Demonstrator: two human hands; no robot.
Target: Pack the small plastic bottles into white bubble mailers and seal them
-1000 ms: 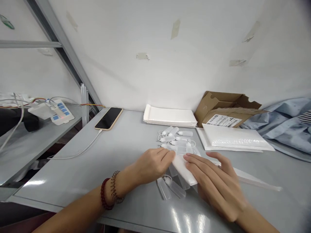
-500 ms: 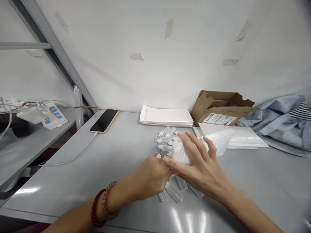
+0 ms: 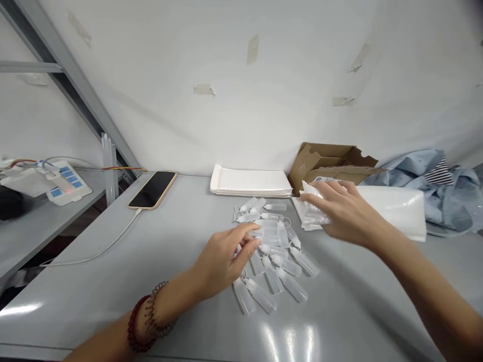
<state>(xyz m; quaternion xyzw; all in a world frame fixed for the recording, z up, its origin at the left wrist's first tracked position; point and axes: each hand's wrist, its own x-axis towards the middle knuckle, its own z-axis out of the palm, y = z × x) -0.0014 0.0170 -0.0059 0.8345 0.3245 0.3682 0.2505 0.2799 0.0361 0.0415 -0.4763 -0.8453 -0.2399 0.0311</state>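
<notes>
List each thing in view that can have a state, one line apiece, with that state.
Bottles: loose, lying down
White packet: crumpled, in the right hand
Right hand: closed on the packet
Left hand: partly open, at the bottles
Phone: screen dark, cable plugged in
Envelopes: stacked flat
Cardboard box: open
Power strip: red glow showing
Cloth: rumpled

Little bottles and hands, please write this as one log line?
left hand: at bottles; right hand: touching white packaging; phone: cable attached
</notes>
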